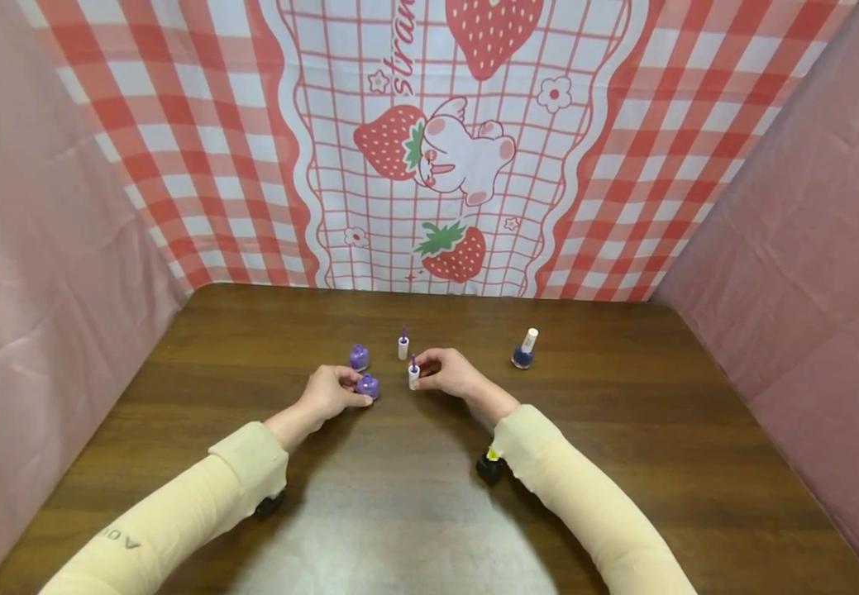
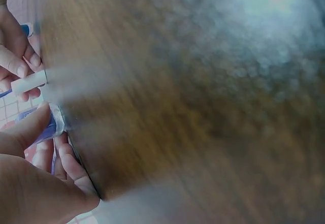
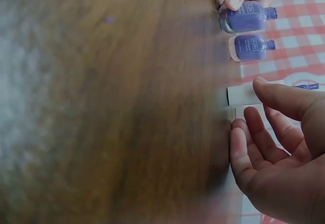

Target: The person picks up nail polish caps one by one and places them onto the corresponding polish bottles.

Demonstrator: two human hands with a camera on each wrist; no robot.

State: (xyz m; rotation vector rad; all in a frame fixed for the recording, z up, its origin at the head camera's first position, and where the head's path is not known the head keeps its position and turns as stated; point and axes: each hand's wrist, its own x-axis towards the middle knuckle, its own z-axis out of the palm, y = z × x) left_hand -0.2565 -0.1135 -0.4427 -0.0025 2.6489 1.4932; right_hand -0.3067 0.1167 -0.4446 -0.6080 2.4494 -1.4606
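My left hand [image 1: 331, 392] grips an uncapped purple nail polish bottle [image 1: 368, 387] that stands upright on the table. Its thumb lies along the bottle's side in the left wrist view. Just behind is a second uncapped purple bottle [image 1: 358, 357]. My right hand [image 1: 450, 373] pinches a white nail polish cap [image 1: 414, 378] between thumb and fingers, close over the wood, its purple-coated brush pointing up. Another white cap [image 1: 403, 348] stands on its top behind that one, brush also upward. In the right wrist view, the two purple bottles [image 3: 246, 18] show side by side.
A dark blue nail polish bottle [image 1: 523, 357] with its white cap on stands to the right. Small purple spots [image 3: 108, 20] mark the brown wooden table [image 1: 622, 430]. A checked strawberry cloth [image 1: 236, 165] hangs behind the table, and pink cloth [image 1: 786, 248] hangs at both sides.
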